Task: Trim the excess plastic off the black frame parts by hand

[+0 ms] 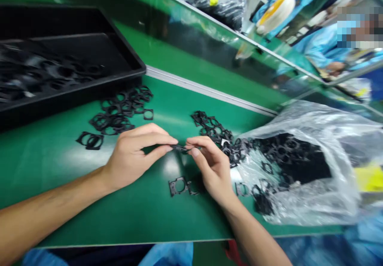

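The fingers (173, 139) of the left hand (131, 158) and right hand (211, 168) pinch a small black plastic frame (180, 148) edge-on between their tips, above the counter (60, 170); a second frame (178, 186) lies flat just below, near a clear plastic bag (302, 206) at the counter's right end

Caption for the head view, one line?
Left hand and right hand pinch a small black plastic frame over a green workbench, beside a clear bag of similar frames.
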`<move>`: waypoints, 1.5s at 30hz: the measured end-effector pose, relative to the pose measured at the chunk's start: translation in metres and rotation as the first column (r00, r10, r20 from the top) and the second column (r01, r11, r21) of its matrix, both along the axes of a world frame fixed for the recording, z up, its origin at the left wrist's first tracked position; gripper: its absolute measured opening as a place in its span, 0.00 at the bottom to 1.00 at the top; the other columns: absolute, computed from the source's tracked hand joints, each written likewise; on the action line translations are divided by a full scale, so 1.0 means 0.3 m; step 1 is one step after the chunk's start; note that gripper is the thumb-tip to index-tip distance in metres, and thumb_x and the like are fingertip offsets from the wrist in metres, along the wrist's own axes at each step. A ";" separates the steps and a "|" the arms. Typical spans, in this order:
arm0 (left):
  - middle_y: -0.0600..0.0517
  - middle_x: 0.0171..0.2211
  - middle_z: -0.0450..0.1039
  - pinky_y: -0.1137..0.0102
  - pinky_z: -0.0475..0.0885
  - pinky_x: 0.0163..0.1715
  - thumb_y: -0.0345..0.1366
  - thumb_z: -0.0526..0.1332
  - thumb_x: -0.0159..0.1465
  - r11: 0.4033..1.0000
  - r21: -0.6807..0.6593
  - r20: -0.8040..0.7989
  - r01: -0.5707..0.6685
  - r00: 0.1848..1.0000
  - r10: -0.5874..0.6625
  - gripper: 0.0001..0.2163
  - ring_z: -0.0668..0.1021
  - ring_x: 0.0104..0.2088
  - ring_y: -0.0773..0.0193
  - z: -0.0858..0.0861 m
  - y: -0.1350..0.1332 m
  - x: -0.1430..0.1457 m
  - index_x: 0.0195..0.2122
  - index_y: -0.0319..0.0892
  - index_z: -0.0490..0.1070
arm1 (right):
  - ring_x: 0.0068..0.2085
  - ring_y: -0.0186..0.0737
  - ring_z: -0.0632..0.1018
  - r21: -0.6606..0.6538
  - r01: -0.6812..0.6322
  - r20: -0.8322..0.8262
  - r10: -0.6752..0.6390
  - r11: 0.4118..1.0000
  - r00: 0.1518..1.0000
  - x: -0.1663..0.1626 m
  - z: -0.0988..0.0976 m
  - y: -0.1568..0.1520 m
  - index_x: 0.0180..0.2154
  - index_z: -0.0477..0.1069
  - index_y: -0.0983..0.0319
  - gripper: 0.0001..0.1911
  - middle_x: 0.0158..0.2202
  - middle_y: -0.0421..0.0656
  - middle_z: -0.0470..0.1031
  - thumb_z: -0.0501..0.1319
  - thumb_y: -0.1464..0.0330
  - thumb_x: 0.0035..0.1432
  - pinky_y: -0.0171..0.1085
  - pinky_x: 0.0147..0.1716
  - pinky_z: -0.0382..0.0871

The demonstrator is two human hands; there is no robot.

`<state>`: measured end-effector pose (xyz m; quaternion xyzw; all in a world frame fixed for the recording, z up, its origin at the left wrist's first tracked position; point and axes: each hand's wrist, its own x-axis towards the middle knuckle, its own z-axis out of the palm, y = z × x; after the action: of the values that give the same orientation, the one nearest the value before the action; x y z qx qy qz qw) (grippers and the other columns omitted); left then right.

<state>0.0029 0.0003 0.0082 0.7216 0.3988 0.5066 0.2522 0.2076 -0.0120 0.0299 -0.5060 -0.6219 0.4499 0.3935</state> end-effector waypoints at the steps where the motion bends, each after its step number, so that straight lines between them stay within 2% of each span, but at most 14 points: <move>1: 0.51 0.35 0.82 0.74 0.78 0.38 0.28 0.65 0.65 1.000 -0.002 0.015 -0.004 1.000 0.004 0.05 0.82 0.35 0.67 -0.003 0.006 0.002 0.39 0.43 0.81 | 0.45 0.41 0.79 0.053 -0.037 0.019 0.036 0.998 0.999 0.002 0.002 0.002 0.45 0.77 0.57 0.08 0.46 0.46 0.78 0.63 0.63 0.66 0.40 0.44 0.76; 3: 0.50 0.35 0.82 0.74 0.78 0.38 0.28 0.65 0.65 1.000 0.013 0.040 0.010 0.999 -0.011 0.06 0.82 0.36 0.67 -0.010 0.013 0.003 0.39 0.42 0.81 | 0.45 0.42 0.79 0.177 -0.077 0.068 0.066 0.981 0.996 0.003 0.001 0.008 0.43 0.78 0.56 0.07 0.44 0.45 0.79 0.66 0.69 0.63 0.41 0.45 0.75; 7: 0.49 0.36 0.82 0.74 0.78 0.38 0.27 0.64 0.65 0.997 0.055 0.047 0.059 0.997 -0.062 0.06 0.82 0.36 0.67 -0.022 0.012 0.005 0.40 0.42 0.81 | 0.39 0.40 0.79 0.380 -0.090 0.142 0.038 0.921 0.989 0.001 -0.006 0.016 0.39 0.79 0.56 0.09 0.37 0.42 0.80 0.67 0.76 0.60 0.40 0.42 0.75; 12: 0.49 0.36 0.82 0.73 0.78 0.41 0.27 0.65 0.65 0.995 0.075 0.045 0.069 0.996 -0.073 0.05 0.83 0.38 0.66 -0.020 0.008 0.006 0.39 0.41 0.79 | 0.37 0.38 0.79 0.501 -0.112 0.186 0.020 0.858 0.982 0.005 -0.018 0.016 0.40 0.78 0.57 0.12 0.36 0.41 0.79 0.66 0.79 0.59 0.38 0.37 0.74; 17: 0.49 0.36 0.82 0.72 0.78 0.41 0.27 0.64 0.65 0.995 0.065 0.052 0.069 0.996 -0.072 0.04 0.83 0.38 0.65 -0.014 0.009 0.004 0.37 0.42 0.78 | 0.36 0.38 0.79 0.523 -0.124 0.206 0.015 0.843 0.978 0.008 -0.015 0.015 0.40 0.77 0.57 0.12 0.35 0.41 0.79 0.65 0.80 0.60 0.39 0.37 0.74; 26: 0.49 0.34 0.82 0.72 0.77 0.38 0.26 0.63 0.65 0.990 0.110 0.053 0.089 0.994 -0.095 0.05 0.83 0.35 0.66 -0.013 0.009 0.008 0.33 0.41 0.77 | 0.34 0.41 0.78 0.451 -0.128 0.222 0.028 0.883 0.975 0.009 -0.004 0.011 0.34 0.76 0.57 0.08 0.33 0.42 0.76 0.63 0.76 0.61 0.41 0.34 0.74; 28: 0.48 0.34 0.81 0.72 0.77 0.39 0.27 0.63 0.65 0.992 0.063 0.058 0.105 0.992 -0.109 0.05 0.82 0.36 0.65 -0.012 0.008 0.008 0.34 0.41 0.77 | 0.34 0.40 0.78 0.447 -0.131 0.215 0.036 0.885 0.976 0.006 -0.005 0.011 0.33 0.75 0.57 0.08 0.32 0.42 0.76 0.64 0.76 0.61 0.41 0.34 0.74; 31: 0.49 0.33 0.80 0.72 0.77 0.37 0.29 0.64 0.64 0.984 -0.126 0.100 0.127 0.988 -0.114 0.02 0.81 0.35 0.65 -0.008 0.005 0.014 0.34 0.40 0.76 | 0.34 0.40 0.77 0.401 -0.109 0.200 0.029 0.909 0.979 -0.002 -0.004 0.010 0.37 0.75 0.58 0.05 0.32 0.42 0.77 0.65 0.74 0.61 0.41 0.35 0.74; 33: 0.50 0.32 0.79 0.73 0.77 0.36 0.31 0.66 0.63 0.947 -0.283 0.180 0.153 0.978 -0.104 0.02 0.80 0.33 0.66 -0.006 0.004 0.021 0.34 0.40 0.75 | 0.34 0.40 0.78 0.339 -0.099 0.184 0.038 0.936 0.982 -0.006 -0.002 0.009 0.38 0.76 0.58 0.04 0.33 0.42 0.78 0.65 0.72 0.62 0.40 0.36 0.74; 36: 0.50 0.32 0.80 0.73 0.78 0.37 0.33 0.69 0.61 0.853 -0.466 0.322 0.234 0.943 -0.082 0.05 0.81 0.32 0.66 -0.008 0.011 0.027 0.34 0.39 0.76 | 0.33 0.39 0.78 0.225 -0.078 0.127 0.050 0.971 0.991 -0.009 -0.004 0.010 0.37 0.78 0.58 0.01 0.32 0.42 0.79 0.66 0.68 0.63 0.38 0.36 0.75; 39: 0.50 0.31 0.81 0.72 0.78 0.37 0.37 0.72 0.57 0.730 -0.602 0.424 0.324 0.904 -0.052 0.09 0.82 0.32 0.65 -0.015 0.027 0.021 0.33 0.37 0.78 | 0.31 0.39 0.79 0.066 -0.029 0.007 0.028 0.997 1.000 -0.009 -0.008 0.015 0.35 0.79 0.59 0.08 0.31 0.42 0.79 0.70 0.61 0.59 0.37 0.33 0.76; 42: 0.49 0.29 0.81 0.71 0.78 0.34 0.40 0.76 0.52 0.600 -0.688 0.501 0.409 0.865 -0.015 0.14 0.82 0.29 0.65 -0.018 0.041 0.012 0.33 0.36 0.79 | 0.28 0.39 0.79 -0.109 -0.040 -0.139 0.024 0.993 0.990 -0.011 -0.007 0.024 0.32 0.78 0.59 0.15 0.27 0.41 0.79 0.74 0.55 0.52 0.36 0.31 0.76; 45: 0.48 0.28 0.82 0.70 0.78 0.32 0.43 0.78 0.49 0.528 -0.703 0.570 0.476 0.821 0.018 0.18 0.82 0.28 0.64 -0.017 0.043 0.013 0.33 0.35 0.80 | 0.27 0.38 0.79 -0.201 -0.046 -0.230 -0.002 0.978 0.973 -0.015 -0.002 0.028 0.30 0.78 0.59 0.17 0.25 0.40 0.79 0.77 0.54 0.47 0.36 0.31 0.77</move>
<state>0.0068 0.0133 0.0032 0.4038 0.4020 0.3931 0.7217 0.2031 -0.0036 0.0292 -0.4817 -0.5282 0.5714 0.4032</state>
